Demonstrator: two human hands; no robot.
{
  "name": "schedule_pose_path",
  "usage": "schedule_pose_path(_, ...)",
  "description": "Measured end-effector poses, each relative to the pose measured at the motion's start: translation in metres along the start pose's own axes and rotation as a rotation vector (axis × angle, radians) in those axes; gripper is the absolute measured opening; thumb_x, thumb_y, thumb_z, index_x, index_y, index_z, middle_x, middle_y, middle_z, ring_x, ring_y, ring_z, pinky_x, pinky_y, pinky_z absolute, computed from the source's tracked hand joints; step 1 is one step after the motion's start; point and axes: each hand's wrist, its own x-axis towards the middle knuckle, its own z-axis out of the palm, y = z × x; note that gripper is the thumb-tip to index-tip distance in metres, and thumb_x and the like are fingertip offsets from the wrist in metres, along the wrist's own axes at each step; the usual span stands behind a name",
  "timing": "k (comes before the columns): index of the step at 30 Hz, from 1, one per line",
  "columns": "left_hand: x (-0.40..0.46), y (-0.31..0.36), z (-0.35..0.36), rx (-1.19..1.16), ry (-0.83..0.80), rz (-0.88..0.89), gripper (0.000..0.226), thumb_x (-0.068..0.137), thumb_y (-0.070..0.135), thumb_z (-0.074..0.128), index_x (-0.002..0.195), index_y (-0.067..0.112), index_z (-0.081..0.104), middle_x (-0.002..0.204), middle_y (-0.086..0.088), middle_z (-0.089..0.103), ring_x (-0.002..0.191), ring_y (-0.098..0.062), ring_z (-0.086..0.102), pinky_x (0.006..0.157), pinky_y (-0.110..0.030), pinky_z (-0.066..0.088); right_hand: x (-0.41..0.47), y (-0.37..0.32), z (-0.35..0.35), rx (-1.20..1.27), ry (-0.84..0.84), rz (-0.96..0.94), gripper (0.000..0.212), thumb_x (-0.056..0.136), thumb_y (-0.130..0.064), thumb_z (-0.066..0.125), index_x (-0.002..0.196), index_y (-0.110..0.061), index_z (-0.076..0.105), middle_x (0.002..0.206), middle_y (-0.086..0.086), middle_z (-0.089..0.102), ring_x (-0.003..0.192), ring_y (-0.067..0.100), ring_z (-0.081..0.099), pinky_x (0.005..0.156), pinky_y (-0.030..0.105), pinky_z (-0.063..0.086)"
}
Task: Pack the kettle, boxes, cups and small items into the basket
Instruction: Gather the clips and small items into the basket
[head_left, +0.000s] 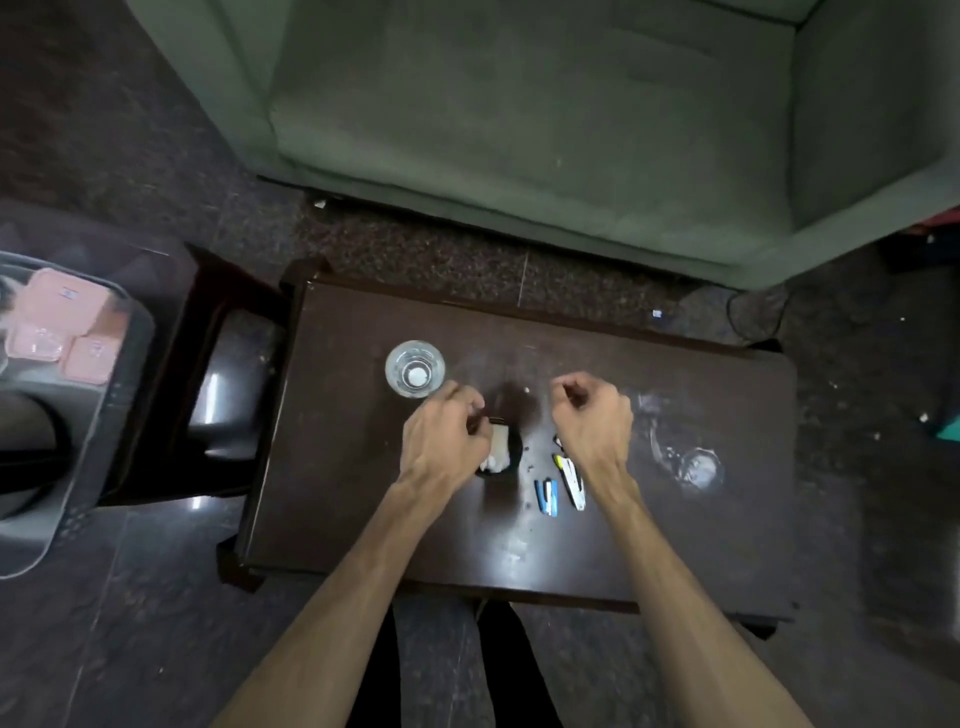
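Observation:
My left hand (447, 436) curls over the left rim of a small black round cup (506, 454) with white bits inside, fingers pinched at its top edge. My right hand (592, 415) hovers as a closed fist just right of it, nothing visible in it. Below that fist lie a blue stapler (547, 497) and a white-and-yellow stapler (573, 483). A clear glass cup (414, 370) stands upright left of my hands; another clear glass (698, 467) sits at the right. The grey basket (111, 405) at far left holds pink boxes (65, 306) and a dark rounded object.
All these items rest on a dark wooden table (363, 493). A dark stool or side table (223, 374) stands between it and the basket. A green sofa (519, 114) lies beyond the table's far edge. My legs are below the near edge.

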Motion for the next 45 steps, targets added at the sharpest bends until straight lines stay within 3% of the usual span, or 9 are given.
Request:
schedule_pose_path(3,-0.004,0.004,0.024,0.029,0.005,-0.046,0.016,0.084,0.024,0.068,0.1,0.023,0.068,0.108,0.005,0.066,0.107,-0.019,0.066,0.091,-0.031,0.051,0.004,0.043,-0.01,-0.051,-0.029,0.115,0.013,0.083,-0.025,0.069,0.088,-0.024,0.081,0.081,-0.003,0.08,0.082,0.022,0.076,0.079,0.032,0.06)
schedule_pose_path(9,-0.012,0.025,0.063,0.061,-0.027,0.021,0.008,0.084,0.019,0.065,0.087,0.024,0.07,0.084,0.011,0.064,0.079,-0.018,0.066,0.076,-0.032,0.055,0.003,0.113,-0.021,-0.134,-0.101,0.275,0.017,0.08,-0.015,0.07,0.089,-0.025,0.08,0.09,0.0,0.082,0.089,0.025,0.077,0.084,0.029,0.058)
schedule_pose_path(12,-0.016,0.039,0.089,0.081,-0.097,0.04,0.006,0.087,0.022,0.062,0.088,0.024,0.068,0.082,0.005,0.07,0.081,-0.025,0.067,0.075,-0.033,0.054,0.0,0.136,-0.017,-0.189,-0.155,0.306,0.015,0.083,-0.026,0.073,0.096,-0.024,0.079,0.097,0.006,0.081,0.096,0.033,0.074,0.086,0.034,0.058)
schedule_pose_path(15,-0.022,0.05,0.117,0.142,-0.175,0.049,0.006,0.088,0.027,0.06,0.089,0.025,0.066,0.086,0.004,0.074,0.085,-0.027,0.07,0.075,-0.032,0.049,-0.005,0.151,-0.01,-0.256,-0.211,0.278,0.027,0.082,-0.039,0.076,0.102,-0.022,0.073,0.101,0.01,0.078,0.101,0.036,0.072,0.084,0.036,0.056)
schedule_pose_path(21,-0.035,0.048,0.168,0.359,-0.324,-0.052,0.033,0.092,0.04,0.06,0.113,0.015,0.065,0.112,-0.009,0.073,0.105,-0.033,0.07,0.088,-0.038,0.052,-0.009,0.165,0.007,-0.4,-0.262,0.099,0.044,0.076,-0.044,0.08,0.112,-0.025,0.063,0.107,0.003,0.072,0.101,0.032,0.07,0.081,0.035,0.053)
schedule_pose_path(25,-0.036,0.04,0.192,0.409,-0.333,-0.163,0.056,0.09,0.041,0.062,0.134,0.01,0.046,0.122,-0.01,0.069,0.111,-0.033,0.069,0.09,-0.039,0.052,-0.007,0.173,0.022,-0.473,-0.304,0.011,0.051,0.08,-0.047,0.077,0.121,-0.022,0.058,0.115,0.003,0.07,0.104,0.031,0.07,0.084,0.038,0.054)
schedule_pose_path(31,-0.025,0.031,0.215,0.396,-0.305,-0.215,0.066,0.09,0.039,0.062,0.145,0.01,0.04,0.125,-0.009,0.068,0.114,-0.031,0.068,0.093,-0.038,0.051,0.004,0.182,0.039,-0.504,-0.291,-0.011,0.038,0.086,-0.044,0.069,0.114,-0.019,0.061,0.102,0.004,0.074,0.094,0.031,0.072,0.079,0.037,0.056)
schedule_pose_path(37,-0.034,0.028,0.212,0.229,-0.263,-0.252,0.043,0.085,0.027,0.062,0.125,0.013,0.054,0.126,-0.009,0.063,0.11,-0.035,0.067,0.094,-0.041,0.05,0.004,0.184,0.042,-0.498,-0.28,-0.01,0.033,0.078,-0.045,0.072,0.095,-0.017,0.067,0.091,0.005,0.073,0.086,0.032,0.071,0.069,0.031,0.048)
schedule_pose_path(45,-0.069,0.03,0.168,-0.025,-0.027,-0.237,0.023,0.082,0.034,0.068,0.102,0.023,0.061,0.112,-0.001,0.066,0.093,-0.037,0.07,0.079,-0.04,0.052,-0.021,0.155,0.023,-0.34,-0.195,0.036,0.034,0.065,-0.049,0.077,0.081,-0.02,0.07,0.082,0.001,0.073,0.078,0.031,0.07,0.062,0.027,0.044)
